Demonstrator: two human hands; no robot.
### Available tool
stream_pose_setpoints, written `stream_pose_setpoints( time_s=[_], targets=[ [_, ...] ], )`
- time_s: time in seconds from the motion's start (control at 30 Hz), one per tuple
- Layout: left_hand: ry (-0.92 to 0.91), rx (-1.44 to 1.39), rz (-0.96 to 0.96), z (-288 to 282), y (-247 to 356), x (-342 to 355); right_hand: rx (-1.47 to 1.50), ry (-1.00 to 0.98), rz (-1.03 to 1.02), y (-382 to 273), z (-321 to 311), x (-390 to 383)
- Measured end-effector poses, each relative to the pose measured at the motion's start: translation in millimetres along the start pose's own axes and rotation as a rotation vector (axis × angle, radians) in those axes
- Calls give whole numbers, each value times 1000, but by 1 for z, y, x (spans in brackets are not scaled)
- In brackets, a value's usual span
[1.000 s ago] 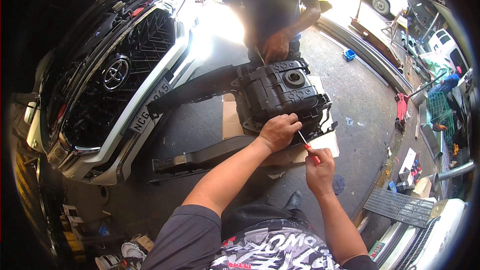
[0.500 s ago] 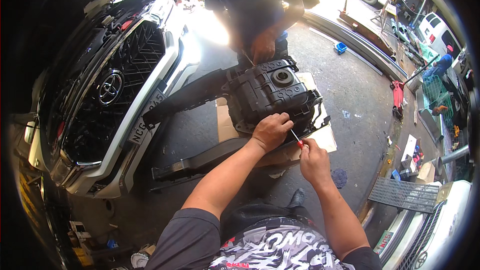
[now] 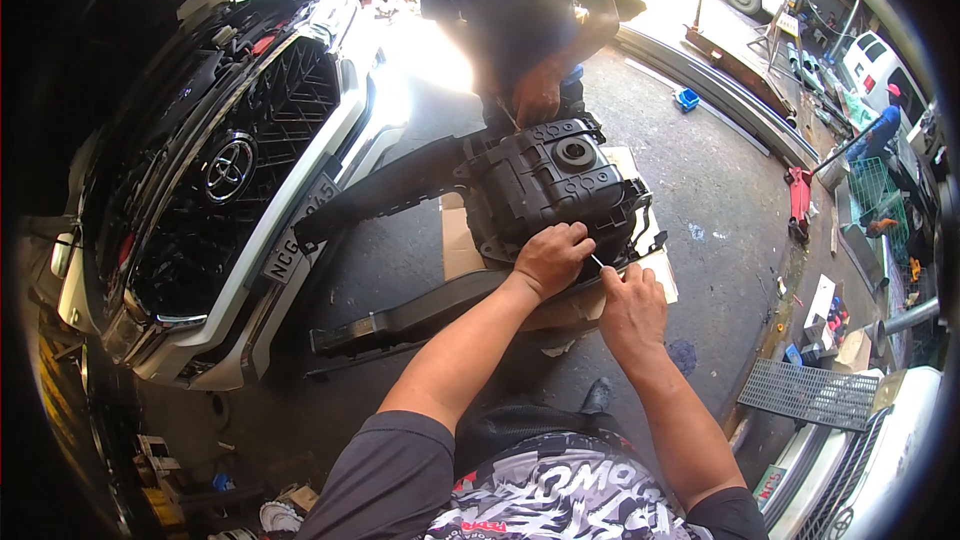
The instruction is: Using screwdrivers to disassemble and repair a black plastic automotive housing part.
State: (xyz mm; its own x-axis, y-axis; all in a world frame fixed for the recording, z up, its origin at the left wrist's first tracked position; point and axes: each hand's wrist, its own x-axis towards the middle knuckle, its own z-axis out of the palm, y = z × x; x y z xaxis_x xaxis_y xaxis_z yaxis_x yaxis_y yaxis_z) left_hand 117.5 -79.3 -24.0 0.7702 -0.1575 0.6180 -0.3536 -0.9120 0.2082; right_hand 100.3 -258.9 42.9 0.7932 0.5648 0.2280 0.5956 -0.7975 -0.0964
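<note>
A black moulded plastic housing, with a round opening on top, stands in front of me on a piece of cardboard. My right hand is closed round a screwdriver; its handle is hidden in my fingers and only the thin shaft shows. The shaft points to my left hand, whose curled fingers press together at the housing's near edge, around the shaft's tip. Whatever they pinch there is hidden. On the far side, a co-worker's hand holds a thin tool against the housing.
A long black plastic duct extends left from the housing, and another long dark piece lies nearer me. At the left stands a car front with its hood up. Rails and a red floor jack are off to the right.
My right hand has turned on the screwdriver, so its red part no longer shows. The left hand stays at the housing's near edge. The whole view has shifted slightly.
</note>
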Motion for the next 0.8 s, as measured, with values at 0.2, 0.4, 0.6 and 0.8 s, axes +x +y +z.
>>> stream_pose_setpoints(
  time_s=[0.2,0.4,0.6,0.8],
  targets=[
    [-1,57,3,4,-5,-3,74,7,45,12,-25,-21],
    [19,59,26,3,-5,-3,191,5,203,39,-42,-59],
    [4,54,17,3,-2,-2,223,-49,314,66,-26,-102],
    [-10,39,20,2,2,-4,241,-73,378,80,-6,-131]
  ],
)
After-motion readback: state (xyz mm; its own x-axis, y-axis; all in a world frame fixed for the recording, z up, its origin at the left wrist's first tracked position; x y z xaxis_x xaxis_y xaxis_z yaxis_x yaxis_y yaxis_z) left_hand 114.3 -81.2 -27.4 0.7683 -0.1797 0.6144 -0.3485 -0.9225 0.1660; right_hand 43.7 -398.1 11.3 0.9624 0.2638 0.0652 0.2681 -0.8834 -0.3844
